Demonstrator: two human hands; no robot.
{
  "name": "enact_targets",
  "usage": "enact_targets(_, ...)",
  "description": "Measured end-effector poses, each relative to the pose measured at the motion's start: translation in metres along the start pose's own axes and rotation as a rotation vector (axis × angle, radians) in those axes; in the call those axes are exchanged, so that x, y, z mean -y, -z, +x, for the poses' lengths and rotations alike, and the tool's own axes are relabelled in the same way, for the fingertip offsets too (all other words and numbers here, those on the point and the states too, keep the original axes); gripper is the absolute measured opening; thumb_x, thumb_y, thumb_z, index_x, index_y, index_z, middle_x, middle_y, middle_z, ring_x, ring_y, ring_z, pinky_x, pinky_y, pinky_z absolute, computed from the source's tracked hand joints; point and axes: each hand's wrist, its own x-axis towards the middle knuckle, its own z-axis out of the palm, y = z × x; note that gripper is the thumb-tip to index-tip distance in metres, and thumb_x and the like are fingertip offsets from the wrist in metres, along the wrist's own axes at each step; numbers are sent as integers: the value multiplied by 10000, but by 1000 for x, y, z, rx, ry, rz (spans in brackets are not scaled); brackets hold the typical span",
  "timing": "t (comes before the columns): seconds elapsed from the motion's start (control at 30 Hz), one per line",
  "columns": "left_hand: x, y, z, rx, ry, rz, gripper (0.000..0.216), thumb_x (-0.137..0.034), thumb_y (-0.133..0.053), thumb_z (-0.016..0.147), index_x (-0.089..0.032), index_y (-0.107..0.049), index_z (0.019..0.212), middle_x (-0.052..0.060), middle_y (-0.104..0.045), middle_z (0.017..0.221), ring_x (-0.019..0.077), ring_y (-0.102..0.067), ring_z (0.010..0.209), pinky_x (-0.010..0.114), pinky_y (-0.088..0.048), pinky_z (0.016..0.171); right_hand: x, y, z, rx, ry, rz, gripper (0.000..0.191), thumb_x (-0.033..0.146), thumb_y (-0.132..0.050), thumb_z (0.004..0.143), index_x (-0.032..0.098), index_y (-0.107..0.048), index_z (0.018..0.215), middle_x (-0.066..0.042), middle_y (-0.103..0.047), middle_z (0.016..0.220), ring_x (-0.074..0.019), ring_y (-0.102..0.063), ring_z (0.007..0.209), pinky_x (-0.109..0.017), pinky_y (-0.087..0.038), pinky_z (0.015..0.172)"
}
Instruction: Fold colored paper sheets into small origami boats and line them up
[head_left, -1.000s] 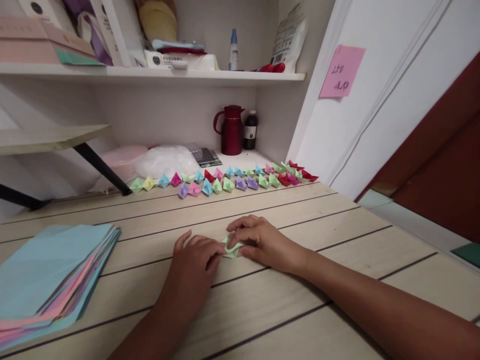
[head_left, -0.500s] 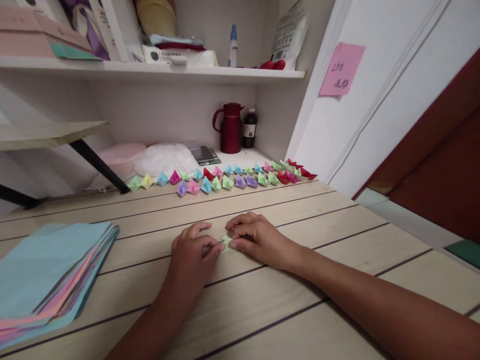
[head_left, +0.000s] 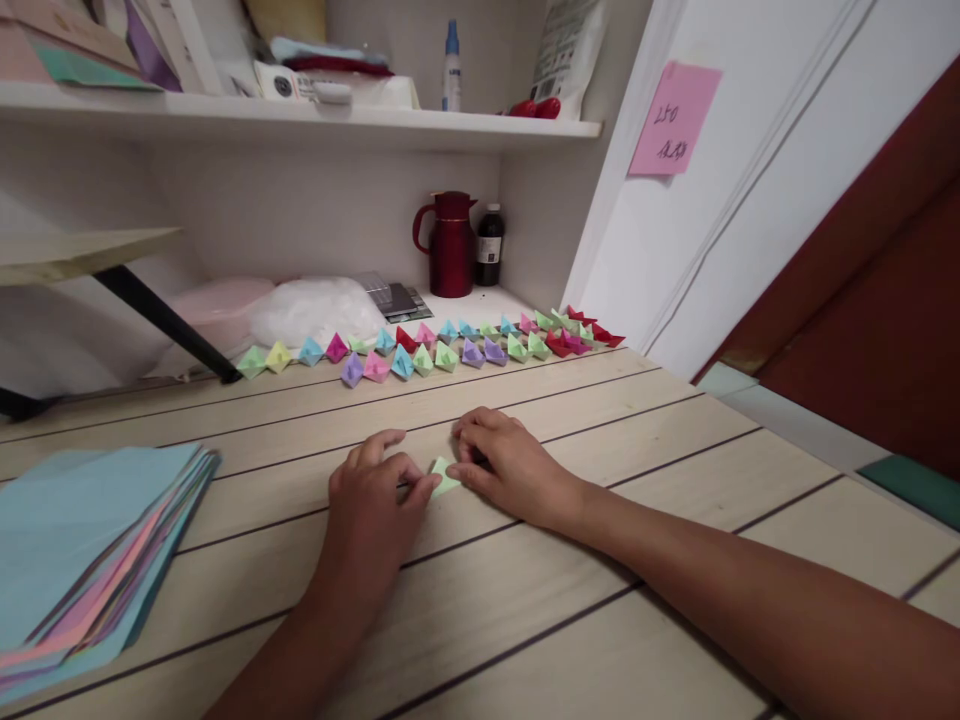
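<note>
A small folded piece of light green paper (head_left: 444,478) lies low over the wooden table, between my two hands. My left hand (head_left: 379,495) is closed, with thumb and forefinger at the paper's left corner. From the other side my right hand (head_left: 514,468) has its thumb on the right edge, fingers curled and partly hidden behind it. Beyond the hands stand rows of small folded paper boats (head_left: 446,357) in green, blue, pink, purple, yellow and red.
A stack of coloured paper sheets (head_left: 97,530) lies at the left of the table (head_left: 570,610). Behind the boats are a white plastic bag (head_left: 319,312), a dark red jug (head_left: 451,250) and a dark bottle (head_left: 490,248). A black shelf leg (head_left: 169,322) stands at left.
The green paper now lies flatter and shows a smooth face, where a raised fold showed before. Both hands keep hold at its sides. The whole view has shifted slightly.
</note>
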Motion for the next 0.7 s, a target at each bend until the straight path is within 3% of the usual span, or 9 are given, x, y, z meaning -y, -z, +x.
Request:
enact_targets(0.2, 2, -3, -2, -4, -38, 113, 247, -249, -669, 782, -199, -516, 595, 98, -610, 1216, 284, -566, 1114, 467, -427, 910, 1, -2, 1, 13, -6, -66, 150, 270, -668, 822, 187, -561, 756, -46, -600, 972, -212, -547, 957, -373, -380, 861)
enact_targets(0.3, 2, -4, -3, -10, -44, 158, 170, -259, -660, 791, -208, -535, 687, 112, -566, 1281, 291, -546, 1147, 474, -425, 915, 1, -3, 0, -7, -7, -50, 118, 247, -677, 810, 201, -587, 871, -42, -599, 977, -213, -548, 962, -372, -389, 853)
enact_targets(0.43, 5, -6, -3, -14, -31, 150, 117, -245, -646, 796, -215, -544, 845, 139, -499, 1353, 301, -514, 1203, 489, -426, 925, 0, -5, -2, -38, 97, 12, 267, 148, -655, 809, 249, -627, 1055, -48, -568, 1130, -190, -553, 1016, -350, -409, 879)
enact_targets(0.6, 7, -4, -4, -27, -114, 38, 261, -171, -618, 793, -244, -586, 1042, 114, -485, 1353, 287, -526, 1200, 476, -451, 918, -2, -8, -3, -26, 149, -41, 197, 198, -610, 874, 295, -723, 1003, -49, -617, 1094, -208, -555, 1033, -386, -397, 918)
enact_targets(0.7, 7, -2, -5, 5, -198, 7, 300, -105, -575, 802, -265, -640, 1046, 82, -529, 1303, 261, -548, 1175, 449, -457, 924, -3, -6, -3, -7, 140, -56, 200, 202, -610, 879, 300, -738, 997, -55, -631, 1093, -216, -550, 1032, -399, -398, 917)
